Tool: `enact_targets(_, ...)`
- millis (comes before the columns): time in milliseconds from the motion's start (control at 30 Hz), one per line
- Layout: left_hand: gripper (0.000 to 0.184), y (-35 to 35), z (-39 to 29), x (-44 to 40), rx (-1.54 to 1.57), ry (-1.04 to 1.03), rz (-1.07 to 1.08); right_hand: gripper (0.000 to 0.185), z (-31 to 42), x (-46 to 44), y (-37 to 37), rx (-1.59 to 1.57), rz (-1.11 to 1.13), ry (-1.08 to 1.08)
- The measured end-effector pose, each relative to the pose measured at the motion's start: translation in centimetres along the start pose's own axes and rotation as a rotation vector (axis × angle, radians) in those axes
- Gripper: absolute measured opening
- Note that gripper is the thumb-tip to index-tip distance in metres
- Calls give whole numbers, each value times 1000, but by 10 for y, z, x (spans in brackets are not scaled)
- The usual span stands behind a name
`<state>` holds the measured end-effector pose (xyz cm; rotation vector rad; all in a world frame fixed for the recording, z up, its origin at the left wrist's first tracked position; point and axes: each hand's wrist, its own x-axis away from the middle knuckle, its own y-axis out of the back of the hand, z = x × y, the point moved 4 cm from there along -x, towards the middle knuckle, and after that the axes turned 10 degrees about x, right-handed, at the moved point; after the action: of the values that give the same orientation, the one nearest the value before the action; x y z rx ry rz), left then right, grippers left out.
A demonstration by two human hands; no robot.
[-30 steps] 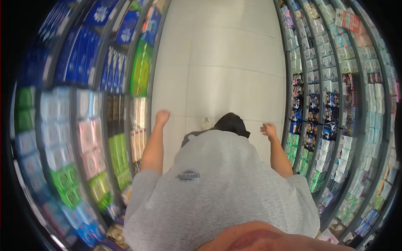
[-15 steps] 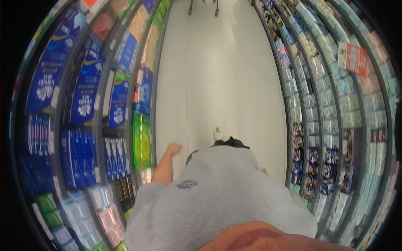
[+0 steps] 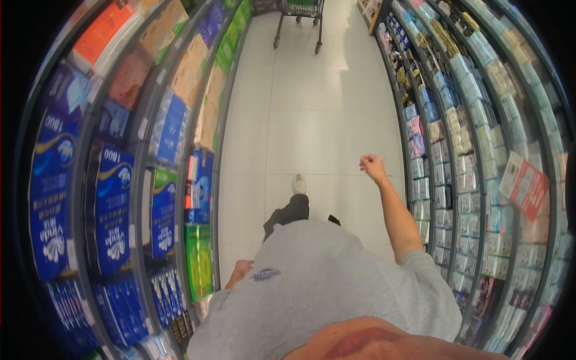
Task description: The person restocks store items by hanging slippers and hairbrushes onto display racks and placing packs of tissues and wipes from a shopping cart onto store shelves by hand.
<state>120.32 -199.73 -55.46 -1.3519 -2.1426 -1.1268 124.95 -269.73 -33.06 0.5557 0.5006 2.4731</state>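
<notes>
Packs, green-wrapped [image 3: 199, 258], are shelved near the left hand [image 3: 242, 269], whose grip cannot be told; the right hand [image 3: 371, 167] is left loosely parted, apparently unfilled. Likely light and slick, they are best side-gripped.

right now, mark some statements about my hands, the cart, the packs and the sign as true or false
1. The right hand is further forward than the left hand. True.
2. A shopping cart stands ahead. True.
3. The right hand grips the cart. False: it is well short of the cart, and no item shows in it.
4. Blue Vinda packs are on the person's right. False: they are on the left.
5. A red and white sign is on the person's right. True.
</notes>
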Motion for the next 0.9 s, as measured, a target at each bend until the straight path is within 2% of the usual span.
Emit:
enact_targets(33, 30, 26, -24, -21, -209, -121, -37, 23, -16, -20, -8, 26, 39, -7)
enact_targets(100, 32, 85, -40, -76, -231, -73, -125, 21, -56, -45, -14, 197, 121, -196)
enact_targets(133, 34, 125, -72, -98, -240, -48, -168, 18, -74, -45, -17, 110, 103, -390)
enact_targets(167, 34, 178, -100, -127, -276, 192, 30, 18, -94, -42, -21, 77, 93, -552)
enact_targets(200, 27, 217, -115, -171, -350, -57, -173, 20, -118, -42, -25, 67, 114, -624)
enact_targets(233, 27, 265, -142, -209, 74, 269, -161, 22, -132, -40, -26, 112, 163, -693)
enact_targets(267, 30, 311, -168, -247, 163, 318, -307, 23, -126, -37, -25, 131, 179, -745)
enact_targets(300, 28, 352, -185, -291, 205, 189, -401, 23, -119, -29, -24, 150, 199, -803)
enact_targets(333, 26, 395, -237, -314, 170, 126, -492, 22, -122, -27, -25, 163, 230, -795)
enact_targets(367, 30, 426, -267, -350, 356, 41, -554, 22, -128, -30, -25, 171, 257, -780)
enact_targets(400, 29, 455, -326, -360, 549, -10, -530, 22, -147, -32, -26, 237, 354, -642)
enact_targets(467, 34, 496, -418, -389, 675, -191, -513, 22, -126, -59, -32, 292, 447, -498)
enact_targets(500, 34, 507, -441, -407, 667, -191, -513, 24, -97, -64, -26, 326, 376, -636)
enact_targets(567, 37, 527, -484, -447, 485, -268, -347, 27, -63, -105, -22, 356, 302, -770)
enact_targets(600, 37, 541, -488, -469, 482, -274, -352, 28, -60, -140, -24, 386, 338, -699)
enact_targets(667, 33, 553, -486, -506, 36, -227, -315, 34, -55, -213, -26, 455, 410, -554)
enact_targets(733, 28, 573, -437, -552, -15, -218, -379, 41, -66, -283, -26, 534, 493, -412)
enact_targets(767, 25, 588, -404, -578, -2, -35, -206, 44, -69, -324, -27, 571, 532, -335)
enact_targets(800, 23, 606, -385, -591, -164, -30, -118, 44, -77, -385, -29, 636, 521, -256)
enact_targets(833, 23, 631, -392, -577, 72, 201, -228, 43, -85, -446, -31, 702, 504, -177)
enact_targets(867, 23, 652, -398, -554, 311, 442, -322, 41, -72, -498, -33, 1079, 527, 274)
enact_targets(900, 22, 671, -397, -550, 512, 434, -376, 39, -41, -554, -31, 1084, 627, 59)
